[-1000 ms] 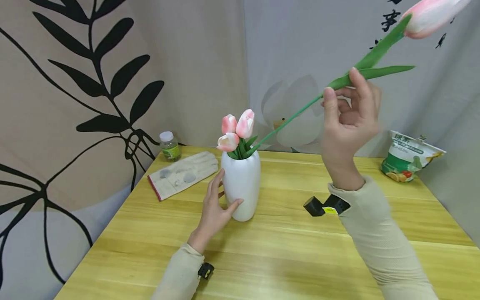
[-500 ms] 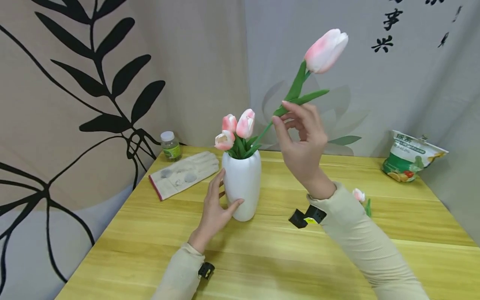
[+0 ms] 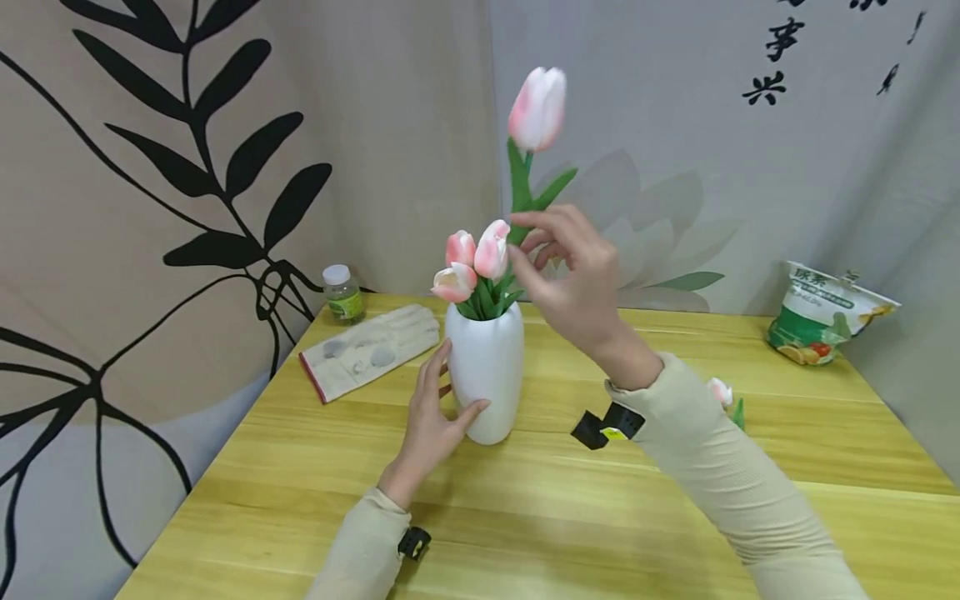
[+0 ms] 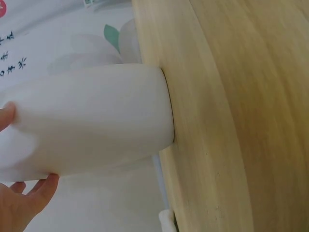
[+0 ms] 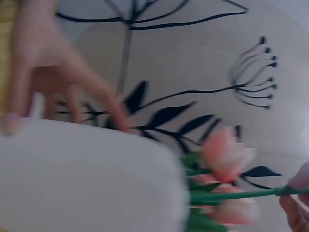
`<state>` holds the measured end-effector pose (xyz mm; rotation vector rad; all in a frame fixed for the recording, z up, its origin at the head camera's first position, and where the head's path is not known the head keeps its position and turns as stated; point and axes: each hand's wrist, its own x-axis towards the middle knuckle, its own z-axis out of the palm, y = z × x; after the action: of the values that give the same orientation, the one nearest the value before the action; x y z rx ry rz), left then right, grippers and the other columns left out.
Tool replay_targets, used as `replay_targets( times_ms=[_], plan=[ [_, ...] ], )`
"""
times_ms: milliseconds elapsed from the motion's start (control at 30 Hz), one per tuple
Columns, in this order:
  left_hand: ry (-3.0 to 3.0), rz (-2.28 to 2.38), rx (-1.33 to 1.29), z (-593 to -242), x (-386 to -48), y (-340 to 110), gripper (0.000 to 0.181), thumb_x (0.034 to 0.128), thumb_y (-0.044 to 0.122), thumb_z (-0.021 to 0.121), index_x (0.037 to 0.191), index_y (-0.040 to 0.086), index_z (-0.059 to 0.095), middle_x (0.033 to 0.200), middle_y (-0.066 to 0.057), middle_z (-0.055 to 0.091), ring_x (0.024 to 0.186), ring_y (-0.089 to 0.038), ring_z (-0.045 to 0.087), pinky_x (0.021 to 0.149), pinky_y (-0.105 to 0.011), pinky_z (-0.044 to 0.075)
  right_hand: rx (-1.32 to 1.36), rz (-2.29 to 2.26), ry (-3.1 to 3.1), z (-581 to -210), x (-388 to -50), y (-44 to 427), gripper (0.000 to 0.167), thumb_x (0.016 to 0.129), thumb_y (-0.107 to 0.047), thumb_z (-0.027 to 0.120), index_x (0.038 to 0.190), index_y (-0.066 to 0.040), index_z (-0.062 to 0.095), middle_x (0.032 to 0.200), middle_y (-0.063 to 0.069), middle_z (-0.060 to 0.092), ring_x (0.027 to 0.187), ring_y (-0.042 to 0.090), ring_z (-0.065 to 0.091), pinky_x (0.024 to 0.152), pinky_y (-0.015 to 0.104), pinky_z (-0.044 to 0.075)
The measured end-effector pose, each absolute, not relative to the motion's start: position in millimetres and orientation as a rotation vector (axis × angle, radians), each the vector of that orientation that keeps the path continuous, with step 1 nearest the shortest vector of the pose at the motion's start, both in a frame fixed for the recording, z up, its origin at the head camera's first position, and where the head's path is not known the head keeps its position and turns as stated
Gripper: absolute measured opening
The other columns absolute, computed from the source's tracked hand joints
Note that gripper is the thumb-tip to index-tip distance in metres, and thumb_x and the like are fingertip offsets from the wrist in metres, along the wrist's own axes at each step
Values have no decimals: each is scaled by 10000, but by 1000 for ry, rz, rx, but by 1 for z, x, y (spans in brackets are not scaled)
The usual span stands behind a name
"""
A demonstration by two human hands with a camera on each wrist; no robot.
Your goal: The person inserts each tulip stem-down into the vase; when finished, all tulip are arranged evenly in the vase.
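Note:
A white vase (image 3: 487, 375) stands upright on the table with several pink-and-white tulips (image 3: 454, 282) in its mouth. My left hand (image 3: 425, 425) holds the vase from its left side, thumb across the front and fingers round the side. Above the vase, my right hand (image 3: 573, 283) pinches the stem and lower leaves of a taller tulip (image 3: 537, 108), its bloom upright over the others. In the right wrist view, that green stem (image 5: 241, 195) runs from the vase mouth to the right fingertips (image 5: 294, 212). Its lower end is hidden inside the vase.
Left of the vase lie a white work glove (image 3: 371, 350) and a small lidded jar (image 3: 342, 294). A green-and-white snack bag (image 3: 825, 315) stands at the back right. Another tulip (image 3: 722, 392) lies on the wooden table (image 3: 540, 517), partly hidden by the right sleeve.
My right hand has moved left and down with the tulip, which has swung from a slant to nearly upright and sunk deeper into the vase. My left hand has stayed on the vase.

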<state>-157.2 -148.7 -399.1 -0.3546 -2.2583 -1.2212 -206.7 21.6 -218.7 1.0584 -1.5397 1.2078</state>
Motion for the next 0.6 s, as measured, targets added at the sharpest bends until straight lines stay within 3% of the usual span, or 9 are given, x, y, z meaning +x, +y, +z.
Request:
replay_targets(
  times_ms=[333, 600],
  plan=[
    [-2254, -1232, -364, -385, -146, -143, 838, 716, 58, 719, 1386, 51, 215, 1342, -212, 314, 1138, -411, 428, 807, -513, 494, 1096, 1042, -1799, -286, -214, 10, 112, 731, 30, 638, 834, -5, 663, 762, 96, 603, 602, 133, 573, 496, 182, 483],
    [-2249, -1226, -366, -377, -143, -141, 832, 712, 37, 719, 1379, 29, 222, 1334, -222, 321, 1125, -410, 437, 813, -497, 499, 1135, 940, -1813, -302, -222, 11, 83, 784, -61, 605, 804, -31, 681, 779, 96, 661, 768, 224, 494, 731, 333, 409]
  ],
)
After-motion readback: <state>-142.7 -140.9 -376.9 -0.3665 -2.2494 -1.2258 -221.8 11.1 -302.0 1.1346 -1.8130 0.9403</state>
